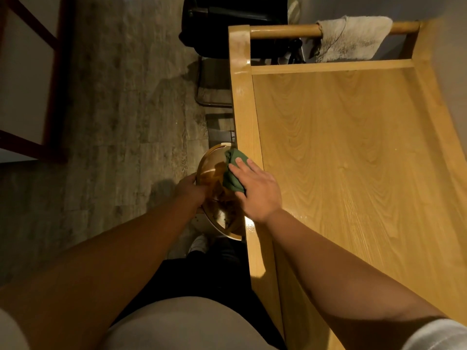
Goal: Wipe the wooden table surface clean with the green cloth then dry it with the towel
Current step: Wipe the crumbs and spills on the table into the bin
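Both forearms reach up from the lower frame. Right hand (257,190) lies flat with fingers straight, pressing the green cloth (233,170) at the wooden table (341,152)'s left edge, mid-frame. Bunched cloth runs lengthwise up-frame, poking out beyond and left of the fingertips, overhanging a bowl (212,170). Left hand (189,189) grips the bowl's rim, fingers curled. Towel (353,37) hangs over the rail, upper right.

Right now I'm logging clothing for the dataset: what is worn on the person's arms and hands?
Both hands, left hand and right hand, are bare: no gloves, rings or watch visible. Forearms are bare too; short white sleeves show only at the frame's bottom corners.
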{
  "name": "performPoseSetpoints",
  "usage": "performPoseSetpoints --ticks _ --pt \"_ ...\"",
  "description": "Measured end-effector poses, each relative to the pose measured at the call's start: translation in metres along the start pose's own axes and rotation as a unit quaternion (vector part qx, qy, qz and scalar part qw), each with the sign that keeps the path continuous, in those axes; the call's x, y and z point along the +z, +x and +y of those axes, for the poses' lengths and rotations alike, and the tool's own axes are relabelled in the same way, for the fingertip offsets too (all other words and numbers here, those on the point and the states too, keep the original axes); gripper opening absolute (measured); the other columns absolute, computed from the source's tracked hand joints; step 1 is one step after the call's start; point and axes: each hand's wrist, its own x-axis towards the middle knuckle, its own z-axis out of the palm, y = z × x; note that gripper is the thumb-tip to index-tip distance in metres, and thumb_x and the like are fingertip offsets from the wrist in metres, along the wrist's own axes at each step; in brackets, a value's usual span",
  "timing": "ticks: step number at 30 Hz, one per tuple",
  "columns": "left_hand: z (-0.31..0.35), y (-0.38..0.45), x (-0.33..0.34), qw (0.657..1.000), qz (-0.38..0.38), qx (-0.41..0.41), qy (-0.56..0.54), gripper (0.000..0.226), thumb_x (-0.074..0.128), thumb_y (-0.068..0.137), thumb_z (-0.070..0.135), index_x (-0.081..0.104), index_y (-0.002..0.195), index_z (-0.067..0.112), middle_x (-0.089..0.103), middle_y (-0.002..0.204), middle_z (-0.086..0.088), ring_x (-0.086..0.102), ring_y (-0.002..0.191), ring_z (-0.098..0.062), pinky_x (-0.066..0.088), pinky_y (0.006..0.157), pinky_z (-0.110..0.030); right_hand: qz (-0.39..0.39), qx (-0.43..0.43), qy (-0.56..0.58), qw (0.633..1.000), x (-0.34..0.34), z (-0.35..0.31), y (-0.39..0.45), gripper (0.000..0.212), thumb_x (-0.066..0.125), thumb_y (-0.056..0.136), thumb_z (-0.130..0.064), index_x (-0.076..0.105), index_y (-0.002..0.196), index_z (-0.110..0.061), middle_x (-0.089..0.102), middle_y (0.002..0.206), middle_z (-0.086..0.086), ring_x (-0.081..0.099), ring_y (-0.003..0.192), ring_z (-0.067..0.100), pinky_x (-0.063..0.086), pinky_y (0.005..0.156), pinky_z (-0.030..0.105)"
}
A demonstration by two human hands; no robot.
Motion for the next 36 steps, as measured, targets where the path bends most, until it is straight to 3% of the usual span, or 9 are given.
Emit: performPoseSetpoints --ticks 8,10,13,17,20,22,28,31,36 --pt "-0.002 0.001 -0.005 1.0 0.007 0.003 0.002 0.043 0.076 0.088 0.025 0.064 0.129 0.031 0.07 0.116 -0.011 0.069 0.102 -0.037 0.061 0.085 -0.059 -0.001 -0.019 0.027 0.999 0.008 -0.025 -0.011 0.063 0.065 0.081 -0.021 0.051 0.142 -0.026 0.049 0.15 -0.001 0.033 0.146 0.024 0.035 0.104 0.041" --pt "-0.002 0.002 -0.008 1.0 0.009 0.009 0.003 0.033 0.072 0.09 0.022 0.063 0.119 0.036 0.069 0.114 -0.011 0.068 0.102 -0.037 0.06 0.086 -0.059 -0.007 -0.056 0.001 0.998 0.008 -0.027 -0.013 0.057 0.069 0.079 -0.026 0.057 0.135 -0.026 0.059 0.14 -0.002 0.041 0.141 0.021 0.036 0.1 0.037" --pt "-0.002 0.006 -0.012 1.0 0.017 0.015 0.012 0.042 0.067 0.093 0.019 0.061 0.133 0.029 0.067 0.112 -0.009 0.067 0.102 -0.037 0.059 0.088 -0.059 -0.028 -0.097 -0.039 0.994 0.009 -0.03 -0.014 0.039 0.065 0.08 -0.033 0.064 0.12 -0.029 0.067 0.116 -0.008 0.056 0.121 0.014 0.034 0.092 0.031" --pt "0.001 0.012 -0.017 0.999 0.029 0.009 0.017 0.043 0.067 0.093 0.017 0.062 0.134 0.027 0.067 0.117 -0.011 0.066 0.102 -0.037 0.059 0.087 -0.059 -0.028 -0.034 0.127 0.991 -0.001 -0.034 -0.008 0.045 0.063 0.085 -0.014 0.064 0.128 -0.025 0.07 0.116 -0.001 0.062 0.109 0.02 0.044 0.091 0.032" --pt "0.005 0.017 -0.02 0.999 0.048 0.006 0.001 0.043 0.07 0.089 0.017 0.064 0.131 0.026 0.069 0.118 -0.013 0.067 0.102 -0.039 0.059 0.087 -0.059 0.038 0.13 0.381 0.915 -0.019 -0.04 0.009 0.036 0.061 0.094 -0.011 0.065 0.125 -0.028 0.071 0.106 -0.008 0.064 0.089 0.002 0.049 0.076 0.021" --pt "0.009 0.021 -0.022 0.998 0.068 0.001 -0.008 0.043 0.068 0.091 0.016 0.063 0.132 0.024 0.069 0.119 -0.015 0.066 0.103 -0.04 0.06 0.085 -0.059 0.092 0.197 0.467 0.857 -0.035 -0.035 0.026 0.032 0.059 0.096 -0.014 0.064 0.12 -0.034 0.067 0.103 -0.017 0.062 0.091 -0.007 0.048 0.076 0.012" --pt "0.025 0.036 -0.03 0.995 0.101 -0.009 -0.006 0.048 0.069 0.093 0.023 0.058 0.14 0.024 0.064 0.13 -0.015 0.064 0.11 -0.041 0.062 0.08 -0.059 0.276 0.279 0.477 0.787 -0.088 0.041 0.075 0.038 0.058 0.098 -0.01 0.057 0.135 -0.014 0.064 0.122 -0.001 0.06 0.112 0.012 0.048 0.088 0.011" --pt "0.036 0.044 -0.036 0.994 0.107 -0.009 -0.019 0.049 0.074 0.09 0.027 0.061 0.137 0.025 0.066 0.124 -0.012 0.066 0.103 -0.039 0.063 0.075 -0.055 0.307 0.344 0.349 0.816 -0.098 0.091 0.092 0.039 0.054 0.098 -0.018 0.054 0.137 -0.018 0.062 0.129 0.002 0.057 0.121 0.02 0.045 0.107 0.036" --pt "0.051 0.063 -0.048 0.996 0.089 0.012 -0.017 0.057 0.081 0.083 0.036 0.061 0.136 0.031 0.063 0.092 0.005 0.066 0.084 -0.026 0.061 0.053 -0.04 0.164 0.326 0.065 0.929 -0.077 0.125 0.11 0.069 0.048 0.097 -0.032 0.016 0.157 -0.024 0.019 0.164 0.01 0.016 0.151 0.029 0.023 0.118 0.049"
